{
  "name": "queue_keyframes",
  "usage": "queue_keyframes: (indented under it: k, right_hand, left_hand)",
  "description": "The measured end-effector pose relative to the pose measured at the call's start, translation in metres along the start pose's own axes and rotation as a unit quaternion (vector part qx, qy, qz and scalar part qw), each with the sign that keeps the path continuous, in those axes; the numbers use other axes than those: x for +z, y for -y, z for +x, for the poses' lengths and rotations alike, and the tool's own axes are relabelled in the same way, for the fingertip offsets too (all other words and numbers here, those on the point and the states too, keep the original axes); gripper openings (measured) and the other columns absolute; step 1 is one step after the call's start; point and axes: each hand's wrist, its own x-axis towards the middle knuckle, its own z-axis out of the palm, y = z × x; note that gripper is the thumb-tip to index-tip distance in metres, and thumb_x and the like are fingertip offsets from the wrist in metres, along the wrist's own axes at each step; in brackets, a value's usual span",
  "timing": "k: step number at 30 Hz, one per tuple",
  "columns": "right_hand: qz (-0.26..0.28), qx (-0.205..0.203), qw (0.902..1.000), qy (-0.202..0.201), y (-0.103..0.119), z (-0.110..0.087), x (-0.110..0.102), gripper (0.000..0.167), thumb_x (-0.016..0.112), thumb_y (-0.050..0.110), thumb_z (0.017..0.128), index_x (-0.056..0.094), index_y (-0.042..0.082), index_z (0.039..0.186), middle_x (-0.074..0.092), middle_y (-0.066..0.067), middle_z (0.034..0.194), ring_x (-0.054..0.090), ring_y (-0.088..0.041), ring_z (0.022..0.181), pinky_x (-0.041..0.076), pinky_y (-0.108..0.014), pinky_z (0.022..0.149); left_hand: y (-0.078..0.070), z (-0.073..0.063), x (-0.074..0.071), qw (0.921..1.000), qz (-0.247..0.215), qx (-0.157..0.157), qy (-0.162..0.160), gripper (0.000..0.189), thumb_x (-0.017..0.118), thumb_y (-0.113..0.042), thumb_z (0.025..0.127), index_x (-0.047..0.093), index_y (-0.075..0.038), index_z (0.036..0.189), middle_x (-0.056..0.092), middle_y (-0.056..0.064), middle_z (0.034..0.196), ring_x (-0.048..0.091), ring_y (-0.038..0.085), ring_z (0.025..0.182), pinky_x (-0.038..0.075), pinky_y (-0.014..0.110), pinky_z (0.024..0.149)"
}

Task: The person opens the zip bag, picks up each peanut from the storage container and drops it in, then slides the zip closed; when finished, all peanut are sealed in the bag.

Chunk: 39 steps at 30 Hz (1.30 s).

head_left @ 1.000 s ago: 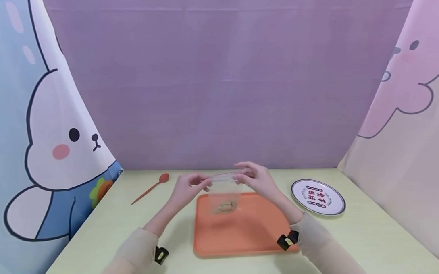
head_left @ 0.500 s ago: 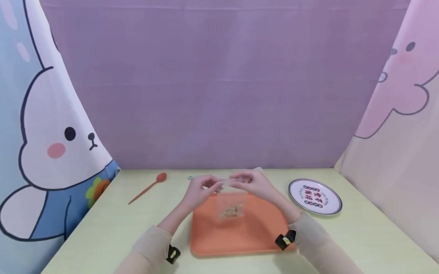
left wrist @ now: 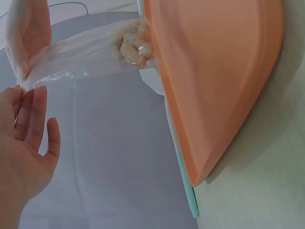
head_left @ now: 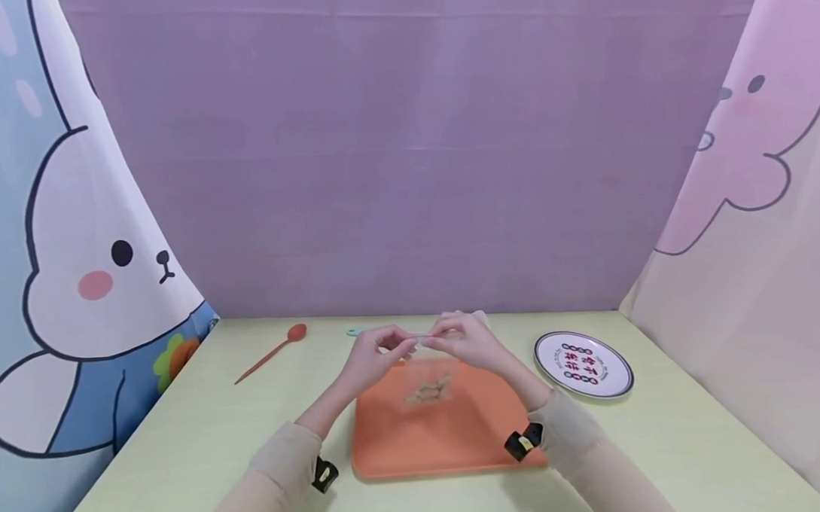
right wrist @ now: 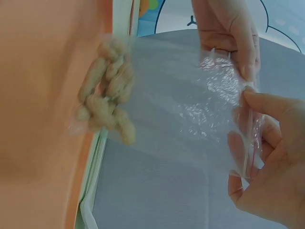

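Observation:
A clear zip bag (right wrist: pixel 190 105) hangs from both hands, with several unshelled peanuts (head_left: pixel 428 391) gathered at its bottom. My left hand (head_left: pixel 376 355) pinches the bag's top edge between thumb and fingers. The right hand (head_left: pixel 470 344) pinches the same edge close beside it, thumb along the zip strip. Fingertips of both hands almost meet at the middle of the edge. Below the bag lies an orange tray (head_left: pixel 450 443), which the peanuts overlap in the head view. Curled fingers of the right hand (right wrist: pixel 271 157) show behind the clear film in the right wrist view.
Left of the tray lies a red spoon (head_left: pixel 271 353). A white plate with red lettering (head_left: pixel 583 364) sits at the right. Behind the tray is a utensil with a teal handle (left wrist: pixel 188 186), partly hidden by the hands. A purple curtain (head_left: pixel 406 151) closes the back.
The hands have come together along the bag's top edge, the left moving right. Right-hand fingers have closed in on the edge. The teal-handled utensil has come into sight.

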Motion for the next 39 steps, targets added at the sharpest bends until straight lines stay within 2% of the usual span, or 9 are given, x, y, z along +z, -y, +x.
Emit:
queue_keyframes:
  k: [5, 12, 16, 21, 25, 28, 32, 36, 39]
  right_hand:
    - [-0.012, 0.012, 0.9999, -0.002, -0.002, -0.002, -0.002, 0.013, 0.068, 0.031, 0.086, 0.075, 0.02, 0.085, 0.065, 0.01, 0.08, 0.053, -0.01, 0.084, 0.049, -0.027, 0.073]
    - [0.006, 0.005, 0.9999, -0.007, -0.007, -0.01, -0.007, 0.011, 0.069, 0.015, 0.085, 0.075, 0.006, 0.085, 0.067, -0.005, 0.079, 0.052, -0.014, 0.073, 0.044, -0.025, 0.062]
    - [0.005, 0.028, 0.9996, -0.002, -0.013, -0.015, -0.011, 0.011, 0.07, 0.024, 0.085, 0.075, 0.015, 0.084, 0.066, 0.002, 0.078, 0.048, -0.01, 0.064, 0.038, -0.02, 0.051]
    - [-0.024, 0.042, 0.9988, -0.01, -0.015, -0.018, -0.018, 0.009, 0.07, 0.03, 0.084, 0.075, 0.024, 0.08, 0.064, 0.01, 0.076, 0.05, -0.009, 0.073, 0.04, -0.027, 0.063]
    - [-0.044, 0.038, 0.9981, -0.021, -0.015, -0.019, -0.023, 0.008, 0.071, 0.028, 0.083, 0.075, 0.023, 0.08, 0.067, 0.01, 0.079, 0.053, -0.009, 0.08, 0.042, -0.029, 0.069]
    - [-0.05, 0.036, 0.9977, -0.029, -0.015, -0.02, -0.023, 0.008, 0.072, 0.024, 0.082, 0.076, 0.018, 0.081, 0.07, 0.006, 0.083, 0.055, -0.009, 0.082, 0.043, -0.025, 0.068]
    - [-0.045, 0.031, 0.9977, -0.039, -0.016, -0.02, -0.021, 0.008, 0.073, 0.02, 0.081, 0.076, 0.014, 0.078, 0.071, 0.002, 0.084, 0.055, -0.01, 0.082, 0.044, -0.022, 0.066]
    - [-0.044, 0.027, 0.9974, -0.05, -0.015, -0.014, -0.014, 0.008, 0.074, 0.023, 0.08, 0.076, 0.016, 0.078, 0.069, 0.005, 0.077, 0.053, -0.007, 0.073, 0.046, -0.022, 0.063]
    - [-0.035, 0.023, 0.9976, -0.054, -0.012, -0.007, -0.008, 0.008, 0.072, 0.026, 0.082, 0.075, 0.018, 0.081, 0.067, 0.005, 0.074, 0.053, -0.006, 0.064, 0.046, -0.022, 0.059]
  left_hand:
    - [-0.001, 0.001, -0.003, 0.9996, 0.027, 0.012, 0.001, 0.014, 0.066, -0.019, 0.088, 0.07, -0.005, 0.087, 0.07, 0.008, 0.074, 0.065, 0.013, 0.065, 0.055, 0.028, 0.059]
    - [0.0, 0.0, -0.004, 0.9994, 0.009, 0.017, 0.028, 0.019, 0.065, -0.02, 0.088, 0.069, -0.002, 0.084, 0.068, 0.01, 0.07, 0.067, 0.025, 0.068, 0.057, 0.04, 0.064]
    - [0.002, -0.003, -0.009, 0.9993, 0.015, 0.008, 0.033, 0.017, 0.066, -0.025, 0.087, 0.07, -0.009, 0.082, 0.068, 0.004, 0.068, 0.068, 0.02, 0.067, 0.057, 0.039, 0.064]
    - [0.001, -0.005, -0.015, 0.9991, 0.029, 0.008, 0.028, 0.014, 0.066, -0.026, 0.087, 0.071, -0.014, 0.082, 0.068, -0.001, 0.068, 0.068, 0.018, 0.068, 0.057, 0.031, 0.064]
    - [0.002, -0.004, -0.019, 0.9993, 0.029, 0.005, 0.022, 0.015, 0.066, -0.028, 0.087, 0.071, -0.014, 0.082, 0.069, -0.002, 0.069, 0.068, 0.011, 0.067, 0.056, 0.025, 0.066]
    - [0.004, -0.005, -0.02, 0.9996, 0.017, -0.007, 0.02, 0.016, 0.067, -0.027, 0.086, 0.071, -0.012, 0.082, 0.069, 0.0, 0.069, 0.067, 0.009, 0.067, 0.057, 0.03, 0.07]
    - [0.007, -0.007, -0.023, 0.9996, 0.0, -0.021, 0.021, 0.015, 0.068, -0.024, 0.086, 0.071, -0.009, 0.083, 0.069, 0.005, 0.069, 0.068, 0.014, 0.068, 0.057, 0.04, 0.07]
    - [0.009, -0.01, -0.029, 0.9991, 0.0, -0.04, 0.014, 0.017, 0.068, -0.024, 0.086, 0.07, -0.008, 0.082, 0.069, 0.006, 0.07, 0.068, 0.02, 0.07, 0.056, 0.03, 0.067]
    - [0.01, -0.011, -0.038, 0.9987, -0.006, -0.05, 0.008, 0.018, 0.067, -0.024, 0.087, 0.068, -0.007, 0.083, 0.07, 0.006, 0.072, 0.068, 0.018, 0.072, 0.053, 0.024, 0.067]
